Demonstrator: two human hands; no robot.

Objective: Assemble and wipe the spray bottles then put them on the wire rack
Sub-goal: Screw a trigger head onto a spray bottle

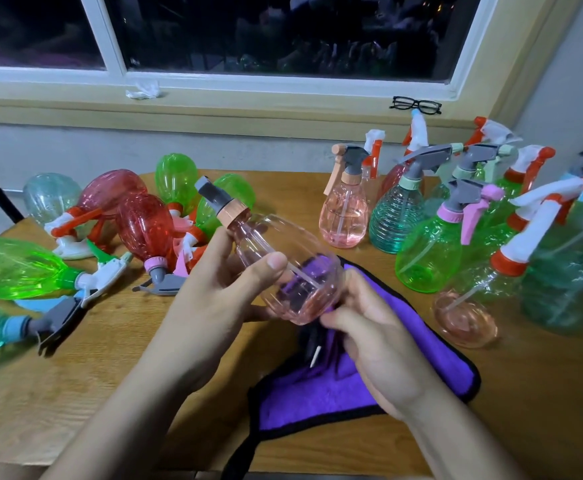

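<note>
Gripping pink spray bottle [300, 271], left hand [214, 296] curled round it, right hand [376, 334] pinching purple cloth [317, 400] beneath

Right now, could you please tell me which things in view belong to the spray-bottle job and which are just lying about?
Job in hand: pink bottle, held by the left hand; purple cloth, gripped by the right hand; upright bottles; lying bottles.
Lying about: black glasses and crumpled tissue, both on the window sill.
</note>
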